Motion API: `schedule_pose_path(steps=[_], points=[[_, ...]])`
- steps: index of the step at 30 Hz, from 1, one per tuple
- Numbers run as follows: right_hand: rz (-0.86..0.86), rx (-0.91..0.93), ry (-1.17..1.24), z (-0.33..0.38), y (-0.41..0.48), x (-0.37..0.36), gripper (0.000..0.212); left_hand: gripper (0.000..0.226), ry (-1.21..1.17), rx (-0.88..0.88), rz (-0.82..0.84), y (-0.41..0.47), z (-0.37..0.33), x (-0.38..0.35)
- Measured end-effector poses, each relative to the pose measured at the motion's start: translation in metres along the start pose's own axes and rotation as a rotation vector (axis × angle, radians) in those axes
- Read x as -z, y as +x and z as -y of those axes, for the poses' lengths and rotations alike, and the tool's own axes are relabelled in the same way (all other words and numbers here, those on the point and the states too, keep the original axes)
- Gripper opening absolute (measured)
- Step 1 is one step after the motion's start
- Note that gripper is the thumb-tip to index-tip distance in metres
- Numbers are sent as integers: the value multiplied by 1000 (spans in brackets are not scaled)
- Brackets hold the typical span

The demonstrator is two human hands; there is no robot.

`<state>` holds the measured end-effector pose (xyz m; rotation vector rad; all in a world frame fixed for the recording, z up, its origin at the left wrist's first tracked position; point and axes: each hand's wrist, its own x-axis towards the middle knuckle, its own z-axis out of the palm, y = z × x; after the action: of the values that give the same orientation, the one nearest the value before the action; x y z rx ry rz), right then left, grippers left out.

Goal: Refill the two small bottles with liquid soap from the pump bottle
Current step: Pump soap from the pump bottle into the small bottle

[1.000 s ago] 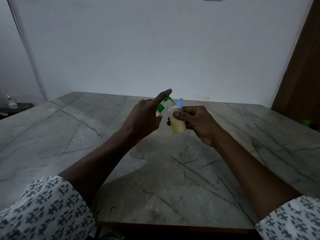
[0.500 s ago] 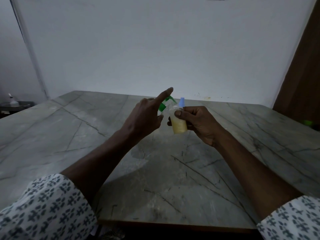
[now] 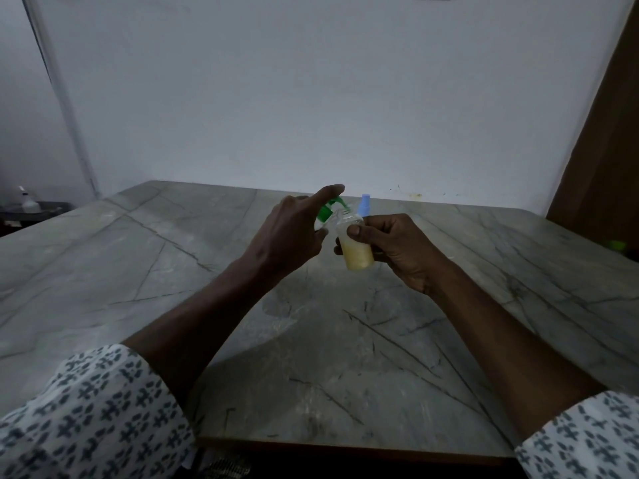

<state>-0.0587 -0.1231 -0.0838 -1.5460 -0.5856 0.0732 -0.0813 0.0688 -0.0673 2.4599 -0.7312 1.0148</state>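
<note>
My right hand [image 3: 397, 250] grips a small clear bottle [image 3: 356, 252], roughly half full of yellowish soap, and holds it up above the grey marble table [image 3: 345, 357]. Its open neck sits just under the green pump head [image 3: 330, 209] of the pump bottle. My left hand [image 3: 294, 236] is wrapped around that pump bottle, hiding its body, with the index finger stretched over the top of the pump. Behind the small bottle a light blue cap [image 3: 364, 203] sticks up; what it sits on is hidden by my right hand.
A white wall runs along the table's far edge. A brown wooden panel [image 3: 601, 150] stands at the right, with a small green thing [image 3: 617, 245] near it. At the far left a white bottle [image 3: 26, 198] stands on a dark low surface.
Both hands have kept their pose with the pump nozzle over the small bottle's mouth. The view has shifted slightly; nothing else has visibly moved.
</note>
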Motion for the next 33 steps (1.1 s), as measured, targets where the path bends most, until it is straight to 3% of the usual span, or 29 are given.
schedule_pose_path(steps=[6,20,28,33], points=[[-29,19,26,1,1,3,29,88,40,0,10,2,1,-1],[-11,10,1,-1,2,1,26,70,4,-1,-12,0,1,-1],[-26,20,15,1,1,2,27,89,38,1,0,2,5,-6],[-20,14,7,0,1,3,30,85,32,12,-6,2,4,-5]])
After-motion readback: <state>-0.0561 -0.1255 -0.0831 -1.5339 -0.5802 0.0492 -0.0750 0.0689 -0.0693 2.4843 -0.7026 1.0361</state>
